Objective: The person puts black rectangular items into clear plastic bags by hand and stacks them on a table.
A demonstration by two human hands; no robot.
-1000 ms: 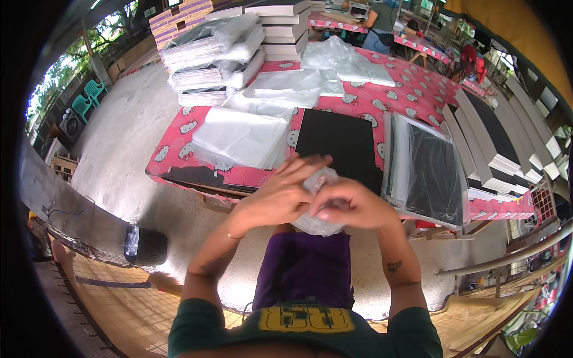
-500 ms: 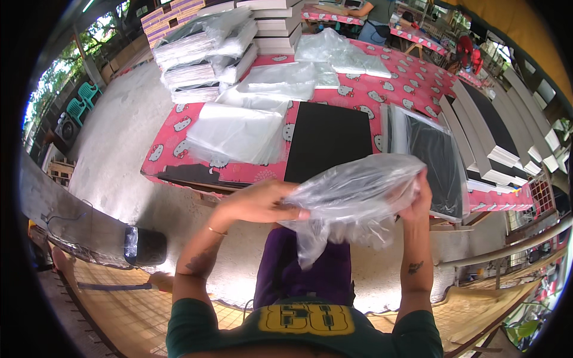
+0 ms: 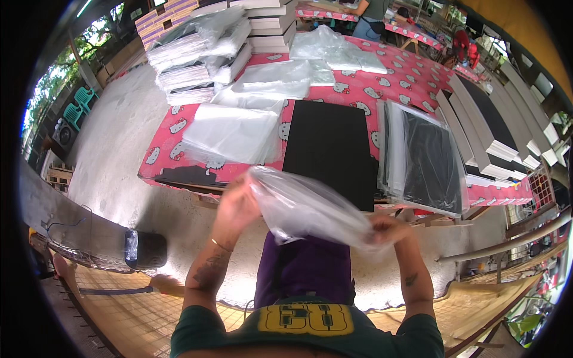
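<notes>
A clear plastic bag [image 3: 310, 209] is stretched slantwise between my hands, in front of the table's near edge and above my lap. My left hand [image 3: 239, 203] grips its upper left end. Lower down, my right hand [image 3: 387, 230] is closed on the opposite end, somewhat blurred. Just beyond the bag lies a flat black board [image 3: 327, 152] on the pink patterned table. Left of the board is a stack of empty clear bags [image 3: 233, 132]. To its right, a pile of black boards in clear plastic [image 3: 427, 158] reaches the table edge.
Tall stacks of plastic-wrapped sheets [image 3: 200, 56] stand at the back left, with more clear bags [image 3: 337, 51] behind. Thick black-and-white boards [image 3: 486, 128] lean in rows at the right. A person [image 3: 371, 21] works at a far table. A dark bin [image 3: 146, 246] sits on the floor.
The bag has gone from bunched up to stretched out. My left hand rose with its end, while my right hand came down and slightly left.
</notes>
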